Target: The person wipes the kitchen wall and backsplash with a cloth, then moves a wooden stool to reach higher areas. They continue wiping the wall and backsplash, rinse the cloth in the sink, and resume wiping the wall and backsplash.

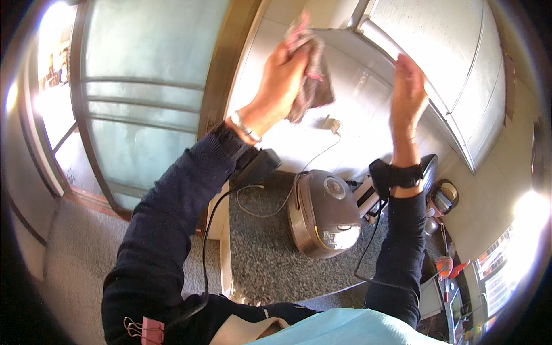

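Observation:
My left hand (280, 82), with a bracelet at the wrist, grips a crumpled brown cloth (317, 88) with pink edging, held up before the white wall. To its right my right hand (407, 97) is raised near the lower edge of a wall cabinet (431, 47). Nothing shows in it; its fingers are blurred, and whether they touch the cabinet is unclear. Below both hands a brown rice cooker (323, 211) stands on the speckled stone countertop (263, 258), its lid down. A thin cord leads to a plug (332, 125) on the wall.
A sliding door with frosted glass (146, 56) is at the left. Behind my right forearm are a dark round pan (429, 168) and a basket (448, 192) holding items. Farther right lie kitchen utensils and a bright window (502, 280). Dark cables (205, 258) run down from both forearms.

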Demonstrator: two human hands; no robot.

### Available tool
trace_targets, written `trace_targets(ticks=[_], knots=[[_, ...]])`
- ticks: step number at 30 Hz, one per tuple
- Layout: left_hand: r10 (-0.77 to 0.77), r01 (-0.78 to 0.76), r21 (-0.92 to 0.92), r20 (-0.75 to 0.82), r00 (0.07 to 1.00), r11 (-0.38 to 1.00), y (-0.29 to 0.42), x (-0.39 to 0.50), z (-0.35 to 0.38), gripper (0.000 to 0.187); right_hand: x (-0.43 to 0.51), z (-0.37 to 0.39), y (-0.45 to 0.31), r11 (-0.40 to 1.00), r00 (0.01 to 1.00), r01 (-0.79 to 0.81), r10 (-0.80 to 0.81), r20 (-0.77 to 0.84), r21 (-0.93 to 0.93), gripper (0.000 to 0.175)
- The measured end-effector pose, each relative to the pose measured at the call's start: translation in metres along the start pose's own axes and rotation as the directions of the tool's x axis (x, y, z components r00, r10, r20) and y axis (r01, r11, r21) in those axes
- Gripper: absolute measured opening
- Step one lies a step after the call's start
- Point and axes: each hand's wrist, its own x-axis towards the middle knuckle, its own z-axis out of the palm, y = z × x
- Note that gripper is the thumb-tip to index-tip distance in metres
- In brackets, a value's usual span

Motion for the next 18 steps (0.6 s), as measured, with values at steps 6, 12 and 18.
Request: trace_targets(ticks=[6,12,18], knots=[[0.588,-0.795,0.601,0.616,0.524,0.079,0.006,0.088,0.027,0.032,0.059,0.024,0.026,0.932,0.954,0.19,-0.249,-0.164,-0.308,0.025],[0.609,-0.922,0.388,0.729,0.312,0.009,0.028,0.195,0.064,0.037,0.06,0.034,0.028,0.93,0.959,0.078,-0.168,-0.227,-0.359,0.022],[0.72,-0.836,0.521,0.513,0.467,0.172,0.075,0.296,0.153,0.025,0.061,0.038,0.025,0.903,0.957,0.062,-0.175,-0.233,-0.424,0.026]])
